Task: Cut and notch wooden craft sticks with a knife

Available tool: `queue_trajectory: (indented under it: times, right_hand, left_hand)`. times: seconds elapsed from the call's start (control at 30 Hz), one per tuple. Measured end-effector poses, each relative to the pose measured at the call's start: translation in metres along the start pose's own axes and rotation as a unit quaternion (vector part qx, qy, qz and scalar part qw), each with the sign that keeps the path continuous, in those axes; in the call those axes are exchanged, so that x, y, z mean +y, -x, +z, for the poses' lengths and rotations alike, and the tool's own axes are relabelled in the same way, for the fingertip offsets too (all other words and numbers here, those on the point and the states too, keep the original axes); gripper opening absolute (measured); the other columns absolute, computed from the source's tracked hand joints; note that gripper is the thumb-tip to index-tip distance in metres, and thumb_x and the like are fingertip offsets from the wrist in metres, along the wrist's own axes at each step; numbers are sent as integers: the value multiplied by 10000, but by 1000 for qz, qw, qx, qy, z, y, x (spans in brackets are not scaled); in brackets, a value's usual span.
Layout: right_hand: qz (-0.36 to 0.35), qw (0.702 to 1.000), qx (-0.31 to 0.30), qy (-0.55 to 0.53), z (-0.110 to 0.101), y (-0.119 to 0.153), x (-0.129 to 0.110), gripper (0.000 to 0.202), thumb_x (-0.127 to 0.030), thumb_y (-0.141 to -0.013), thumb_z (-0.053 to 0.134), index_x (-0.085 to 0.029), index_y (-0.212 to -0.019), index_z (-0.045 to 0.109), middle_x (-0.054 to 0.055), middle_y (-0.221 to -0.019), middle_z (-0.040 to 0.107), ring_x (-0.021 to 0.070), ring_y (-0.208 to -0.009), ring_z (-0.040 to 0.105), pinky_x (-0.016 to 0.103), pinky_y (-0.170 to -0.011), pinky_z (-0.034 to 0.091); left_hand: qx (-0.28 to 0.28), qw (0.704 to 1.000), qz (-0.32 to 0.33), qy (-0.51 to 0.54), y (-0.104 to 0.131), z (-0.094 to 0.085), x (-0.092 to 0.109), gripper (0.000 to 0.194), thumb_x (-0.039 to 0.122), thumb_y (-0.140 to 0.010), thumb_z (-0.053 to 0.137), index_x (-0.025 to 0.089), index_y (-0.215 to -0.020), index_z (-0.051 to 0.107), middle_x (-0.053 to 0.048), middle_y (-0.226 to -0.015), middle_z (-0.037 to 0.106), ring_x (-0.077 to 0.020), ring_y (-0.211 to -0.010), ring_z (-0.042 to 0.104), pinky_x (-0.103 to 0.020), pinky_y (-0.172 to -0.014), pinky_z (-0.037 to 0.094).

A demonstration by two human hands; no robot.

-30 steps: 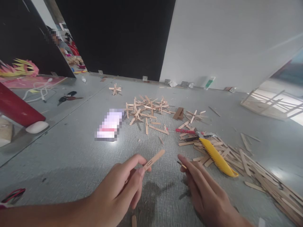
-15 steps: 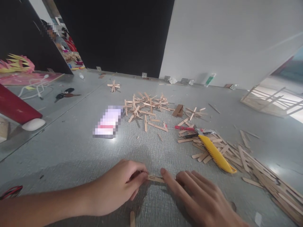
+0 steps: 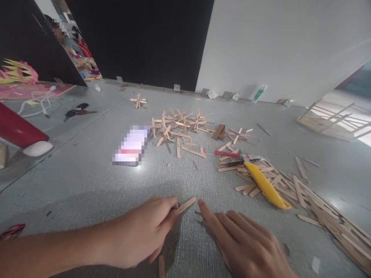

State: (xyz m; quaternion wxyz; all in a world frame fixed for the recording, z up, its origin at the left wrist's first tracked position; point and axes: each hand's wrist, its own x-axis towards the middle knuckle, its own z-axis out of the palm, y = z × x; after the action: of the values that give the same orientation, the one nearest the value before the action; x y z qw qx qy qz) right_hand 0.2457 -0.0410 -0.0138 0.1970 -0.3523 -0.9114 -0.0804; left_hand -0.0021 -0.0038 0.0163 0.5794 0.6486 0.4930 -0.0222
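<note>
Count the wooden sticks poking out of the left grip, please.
1. The wooden stick juts from the left grip toward the upper right, its free end close to the right grip. Any others tucked inside would be hidden.

Light is dull; glare spots the grey tabletop [image 3: 87, 170], one patch just below the phone [image 3: 131, 144] (pixelated, pale). Soft shadow falls beside left hand [image 3: 147, 229]. Edges stretch.
</note>
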Motion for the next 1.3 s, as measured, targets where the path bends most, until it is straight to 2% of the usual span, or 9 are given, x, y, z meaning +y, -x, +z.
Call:
queue_trajectory:
  times: [0.1, 0.2, 0.27, 0.4, 0.6, 0.87, 1.03, 1.17, 1.3]
  right_hand:
    - [66, 997, 21, -43, -2, 3, -2, 373, -158, -1066, 414, -62, -1408, 526, -5, -655, 673, 156, -487, 633, 277, -457, 499]
    - [171, 973, -17, -156, -2, 2, -7, 337, -252, -1069, 451, -167, -1364, 592, -35, -617, 674, 148, -478, 654, 243, -469, 510]
    - [198, 954, -50, -221, 0, 0, -8, 325, -263, -1065, 449, -201, -1319, 642, -25, -636, 686, 147, -525, 681, 227, -537, 548]
    - [179, 942, -62, -278, 8, -2, -7, 367, -236, -1052, 447, -178, -1346, 658, 3, -666, 690, 148, -572, 690, 242, -623, 583]
    - [159, 942, -83, -283, 15, 4, -9, 390, -192, -1045, 445, -156, -1390, 623, 41, -765, 734, 160, -636, 707, 265, -597, 551]
    - [171, 939, -95, -282, 14, 0, -10, 434, -157, -1024, 385, -95, -1381, 624, 46, -711, 714, 145, -572, 671, 241, -549, 519]
    - [197, 946, -75, -247, 11, 2, -10, 528, -121, -1015, 344, -122, -1529, 466, 84, -839, 745, 174, -669, 706, 280, -637, 578]
    - [171, 953, -57, -244, 17, 9, -11, 426, -191, -1053, 412, -166, -1451, 562, 48, -757, 727, 167, -615, 696, 260, -600, 566]
    - [124, 964, -78, -221, 24, 13, -12, 399, -187, -1056, 430, -121, -1408, 607, 43, -704, 700, 161, -536, 668, 251, -506, 523]
  left_hand:
    - [-36, 997, -56, 41, 3, 5, -1, 491, 649, -1053, 221, 233, -1052, 482, 95, -502, 476, -104, -296, 310, -180, -292, 234]
    - [-45, 994, -52, 81, 4, 9, 1, 495, 656, -1041, 291, 213, -1131, 493, 79, -545, 503, -108, -372, 392, -157, -330, 298]
    - [-57, 992, -47, 103, 4, 11, 3, 473, 626, -1045, 327, 203, -1162, 503, 79, -544, 500, -108, -394, 403, -152, -354, 318]
    - [-49, 989, -62, 122, 2, 12, 7, 392, 543, -1055, 354, 201, -1109, 538, 86, -509, 485, -97, -357, 368, -156, -341, 270]
    - [80, 996, 24, 41, 2, 15, 8, 377, 436, -1061, 365, 226, -772, 484, 91, -498, 439, -84, -370, 430, -181, -400, 333]
    - [98, 995, 28, 11, -4, 17, -1, 386, 405, -1078, 319, 230, -775, 481, 94, -477, 468, -93, -349, 390, -220, -449, 349]
    - [97, 995, 26, -5, -8, 18, 0, 413, 431, -1085, 276, 228, -792, 485, 113, -453, 440, -82, -325, 362, -234, -513, 408]
    - [114, 993, 27, -20, -10, 19, -2, 394, 410, -1072, 313, 229, -763, 478, 104, -456, 446, -89, -349, 410, -241, -529, 416]
    - [125, 991, 23, -28, -10, 22, -5, 384, 382, -1060, 316, 234, -732, 452, 95, -437, 432, -106, -402, 474, -238, -541, 417]
